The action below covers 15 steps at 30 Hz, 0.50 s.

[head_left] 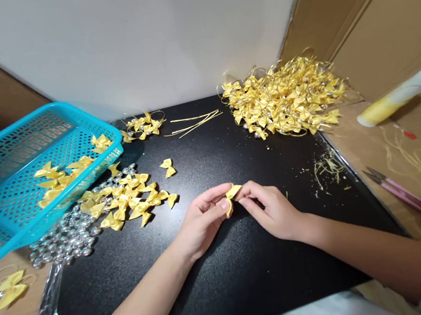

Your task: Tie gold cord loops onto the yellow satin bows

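Observation:
Near the middle of the black table, my left hand pinches a yellow ribbon bow between thumb and fingers. My right hand is closed at the bow's right side, thumb and forefinger pressed together; what they hold, if anything, is too small to make out. A single yellow bow lies behind my left hand. Left of it are a loose pile of yellow bows and many silvery beads.
A turquoise basket with bows stands at the left. Finished-looking bows with cords form a heap at the back right. Thin gold strips lie at the back. Pink snips and a tube are at the right.

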Each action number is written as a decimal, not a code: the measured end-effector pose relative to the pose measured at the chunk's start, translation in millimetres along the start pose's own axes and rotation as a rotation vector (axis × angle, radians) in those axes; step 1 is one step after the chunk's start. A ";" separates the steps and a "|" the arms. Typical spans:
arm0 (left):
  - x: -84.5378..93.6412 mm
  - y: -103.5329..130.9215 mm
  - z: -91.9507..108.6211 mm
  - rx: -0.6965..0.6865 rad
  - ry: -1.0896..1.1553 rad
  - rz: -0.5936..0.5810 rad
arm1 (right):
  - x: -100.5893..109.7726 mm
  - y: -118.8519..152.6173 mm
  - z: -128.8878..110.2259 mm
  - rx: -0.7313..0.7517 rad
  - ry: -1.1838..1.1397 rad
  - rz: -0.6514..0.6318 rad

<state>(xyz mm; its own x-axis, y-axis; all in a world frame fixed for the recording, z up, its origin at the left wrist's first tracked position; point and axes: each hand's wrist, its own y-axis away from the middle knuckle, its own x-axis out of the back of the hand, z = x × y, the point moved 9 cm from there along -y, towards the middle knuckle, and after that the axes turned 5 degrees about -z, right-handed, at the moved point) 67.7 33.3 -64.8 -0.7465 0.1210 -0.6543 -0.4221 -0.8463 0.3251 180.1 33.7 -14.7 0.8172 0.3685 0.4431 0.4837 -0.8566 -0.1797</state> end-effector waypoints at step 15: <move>-2.8 1.3 -2.6 0.013 -0.058 -0.036 | 0.7 -0.7 -3.7 0.032 0.033 0.005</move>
<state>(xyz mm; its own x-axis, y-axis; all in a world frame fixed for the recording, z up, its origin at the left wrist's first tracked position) 70.5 30.4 -64.4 -0.7588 0.1816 -0.6254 -0.4557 -0.8341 0.3107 179.1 33.2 -11.1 0.8092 0.3518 0.4705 0.4900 -0.8460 -0.2101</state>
